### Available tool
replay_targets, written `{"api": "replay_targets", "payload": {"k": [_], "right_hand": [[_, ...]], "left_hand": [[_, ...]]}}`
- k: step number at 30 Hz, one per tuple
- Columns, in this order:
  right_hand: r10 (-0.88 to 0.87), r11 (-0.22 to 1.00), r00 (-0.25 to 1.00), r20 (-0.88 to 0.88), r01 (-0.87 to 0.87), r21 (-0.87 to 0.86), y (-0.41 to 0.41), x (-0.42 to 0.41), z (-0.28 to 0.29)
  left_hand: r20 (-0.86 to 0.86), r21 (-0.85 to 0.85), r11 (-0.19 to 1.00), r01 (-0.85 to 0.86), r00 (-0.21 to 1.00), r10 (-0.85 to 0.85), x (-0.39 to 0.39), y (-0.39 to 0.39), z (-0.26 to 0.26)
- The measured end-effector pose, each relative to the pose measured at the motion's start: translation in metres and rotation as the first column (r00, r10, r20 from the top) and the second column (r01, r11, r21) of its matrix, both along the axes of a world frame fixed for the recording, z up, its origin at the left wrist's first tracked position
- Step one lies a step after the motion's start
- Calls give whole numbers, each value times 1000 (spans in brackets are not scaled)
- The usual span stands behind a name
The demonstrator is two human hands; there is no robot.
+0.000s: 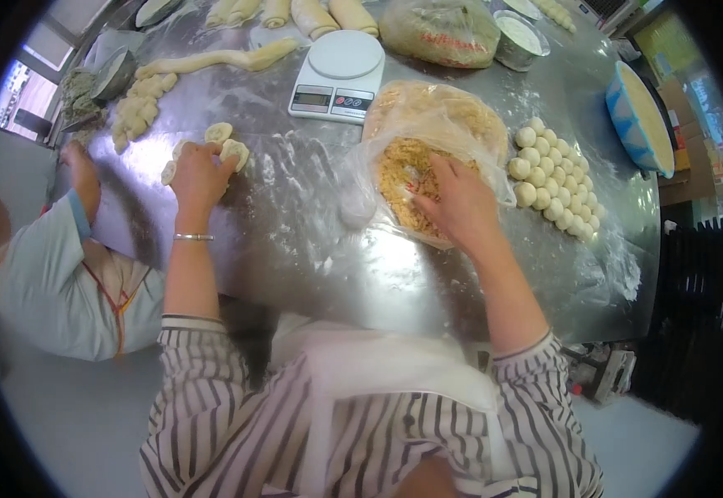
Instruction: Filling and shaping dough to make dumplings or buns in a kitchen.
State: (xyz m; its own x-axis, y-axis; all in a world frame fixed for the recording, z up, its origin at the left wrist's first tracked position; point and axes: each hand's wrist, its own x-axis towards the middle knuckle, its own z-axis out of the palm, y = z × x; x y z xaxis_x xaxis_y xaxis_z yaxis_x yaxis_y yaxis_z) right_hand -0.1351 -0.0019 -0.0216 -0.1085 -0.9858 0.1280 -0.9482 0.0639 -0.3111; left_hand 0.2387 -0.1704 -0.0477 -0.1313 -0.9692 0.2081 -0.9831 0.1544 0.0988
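On the left of the steel table, my left hand (pixel 201 177) is over a small group of flat dough rounds (pixel 234 151), its fingers curled down among them; whether it grips one is hidden. My right hand (pixel 464 202) reaches into an opened clear plastic bag, fingertips in the crumbly golden-brown filling (pixel 402 168). Several round dough balls (pixel 548 167) lie in tight rows to the right of the bag. A white digital kitchen scale (pixel 338 75) stands behind, between my hands.
Dough rolls (pixel 313 17), a long dough strip (pixel 218 60) and dough pieces (pixel 139 109) lie at the back and left. A tied bag (pixel 439 34), a metal bowl of flour (pixel 519 38) and a blue-and-white basin (pixel 629 118) stand behind and right. A co-worker (pixel 56 274) works at the left edge.
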Motion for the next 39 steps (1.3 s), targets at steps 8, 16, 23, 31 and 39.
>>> {"api": "replay_targets", "payload": {"k": [8, 16, 23, 31, 39], "right_hand": [[2, 999, 997, 76, -5, 38, -26, 21, -43], [22, 997, 995, 99, -14, -80, -28, 29, -41], [-263, 963, 540, 799, 198, 183, 0, -9, 1], [-46, 980, 720, 692, 166, -107, 33, -8, 18], [139, 966, 853, 502, -5, -258, 34, 4, 33]], "left_hand": [[-679, 119, 971, 206, 730, -72, -33, 43, 5], [-877, 367, 484, 794, 122, 465, -94, 140, 53], [-836, 423, 407, 809, 175, 520, -163, 154, 44], [-878, 343, 548, 763, 54, 475, -205, 127, 17], [-947, 320, 637, 702, 227, 226, -210, 120, 13]]}}
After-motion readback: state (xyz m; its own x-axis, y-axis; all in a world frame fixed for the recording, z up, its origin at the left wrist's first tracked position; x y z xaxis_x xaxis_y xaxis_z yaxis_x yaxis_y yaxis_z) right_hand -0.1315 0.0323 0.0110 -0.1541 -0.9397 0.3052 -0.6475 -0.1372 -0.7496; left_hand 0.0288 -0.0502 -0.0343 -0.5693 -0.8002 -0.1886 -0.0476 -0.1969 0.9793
